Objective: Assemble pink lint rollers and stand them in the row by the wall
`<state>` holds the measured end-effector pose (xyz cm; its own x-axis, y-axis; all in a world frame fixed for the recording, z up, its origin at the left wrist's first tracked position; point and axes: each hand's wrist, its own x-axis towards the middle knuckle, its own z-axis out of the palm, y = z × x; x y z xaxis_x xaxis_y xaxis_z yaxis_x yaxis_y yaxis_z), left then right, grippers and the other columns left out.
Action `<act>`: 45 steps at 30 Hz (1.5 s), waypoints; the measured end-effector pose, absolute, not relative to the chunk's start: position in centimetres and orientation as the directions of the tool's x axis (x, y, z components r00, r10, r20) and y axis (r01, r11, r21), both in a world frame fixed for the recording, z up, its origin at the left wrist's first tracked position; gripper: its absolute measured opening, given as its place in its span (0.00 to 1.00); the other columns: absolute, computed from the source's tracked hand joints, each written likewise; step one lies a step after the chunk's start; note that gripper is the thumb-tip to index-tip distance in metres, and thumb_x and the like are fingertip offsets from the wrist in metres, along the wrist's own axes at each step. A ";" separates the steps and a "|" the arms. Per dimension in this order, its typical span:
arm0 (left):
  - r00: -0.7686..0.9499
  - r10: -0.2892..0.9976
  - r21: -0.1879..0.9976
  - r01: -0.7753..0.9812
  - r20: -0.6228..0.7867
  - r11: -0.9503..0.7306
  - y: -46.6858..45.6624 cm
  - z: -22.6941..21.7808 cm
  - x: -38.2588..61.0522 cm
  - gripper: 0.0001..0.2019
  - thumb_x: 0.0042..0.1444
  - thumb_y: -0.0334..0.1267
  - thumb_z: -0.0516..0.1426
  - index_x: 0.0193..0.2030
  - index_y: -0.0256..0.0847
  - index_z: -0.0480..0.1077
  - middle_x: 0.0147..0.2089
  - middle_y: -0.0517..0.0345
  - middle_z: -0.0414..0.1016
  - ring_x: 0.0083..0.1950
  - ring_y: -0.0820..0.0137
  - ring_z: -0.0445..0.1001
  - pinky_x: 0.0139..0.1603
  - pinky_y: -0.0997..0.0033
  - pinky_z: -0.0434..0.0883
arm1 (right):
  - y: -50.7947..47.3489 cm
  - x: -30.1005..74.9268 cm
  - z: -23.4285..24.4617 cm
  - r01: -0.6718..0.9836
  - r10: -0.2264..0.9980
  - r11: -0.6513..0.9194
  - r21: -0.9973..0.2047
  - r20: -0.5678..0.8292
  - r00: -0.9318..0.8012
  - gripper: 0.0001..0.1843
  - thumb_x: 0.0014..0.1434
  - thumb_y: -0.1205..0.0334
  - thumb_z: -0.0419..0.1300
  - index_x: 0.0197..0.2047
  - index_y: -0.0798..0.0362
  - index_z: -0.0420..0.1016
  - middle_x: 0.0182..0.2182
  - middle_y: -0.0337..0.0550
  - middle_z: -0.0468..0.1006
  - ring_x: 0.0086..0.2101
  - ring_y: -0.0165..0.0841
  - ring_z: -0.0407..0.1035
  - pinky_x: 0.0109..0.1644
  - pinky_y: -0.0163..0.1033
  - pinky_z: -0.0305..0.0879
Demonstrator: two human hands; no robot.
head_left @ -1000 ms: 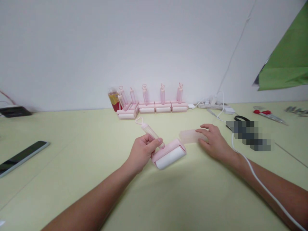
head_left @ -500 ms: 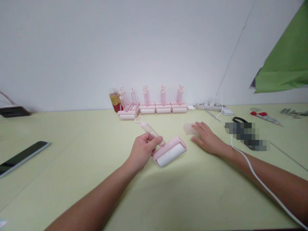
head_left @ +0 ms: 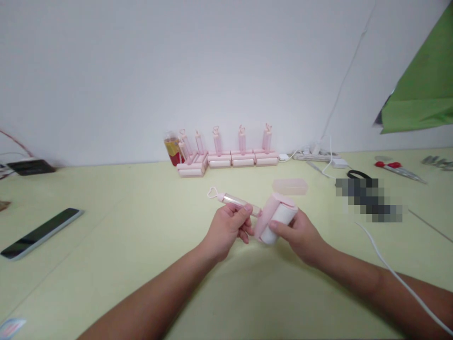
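Observation:
A pink lint roller [head_left: 271, 217] with a white sticky roll is held above the table between both hands. My left hand [head_left: 230, 229] is closed around its clear handle, which ends in a heart-shaped loop pointing left. My right hand [head_left: 304, 233] grips the roller head from the right, with the thumb on the white roll. Just beyond the head lies a translucent pink cover [head_left: 290, 186] on the table.
Several pink lint rollers [head_left: 242, 158] stand in a row by the wall, beside a red and yellow packet [head_left: 173, 148]. A phone [head_left: 40, 233] lies left. At right are a power strip [head_left: 311, 156], red-handled scissors [head_left: 399, 170] and a white cable [head_left: 385, 267].
My right hand has left the translucent cover and come to grip the roller head. My left hand has moved right with the lint roller, and its head is turned more upright.

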<state>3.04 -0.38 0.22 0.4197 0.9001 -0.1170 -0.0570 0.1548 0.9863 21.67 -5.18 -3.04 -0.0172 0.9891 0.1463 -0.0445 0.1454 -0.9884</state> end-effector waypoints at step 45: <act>0.892 0.387 0.295 0.315 0.232 -0.902 -0.3 6.2 8.1 0.09 0.52 0.34 0.54 0.22 0.37 0.64 0.26 0.61 0.64 0.26 0.76 0.60 0.28 0.75 0.58 | -4.4 22.3 -4.6 0.278 0.635 0.771 -0.574 0.726 -0.262 0.05 0.58 0.59 0.60 0.36 0.50 0.73 0.35 0.45 0.76 0.42 0.42 0.71 0.44 0.48 0.71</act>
<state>8.07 -0.32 6.23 0.8924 0.3872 0.2317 0.3148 -0.9021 0.2952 22.26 -4.35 -4.59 -0.2624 0.6352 0.7264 0.2776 0.7706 -0.5737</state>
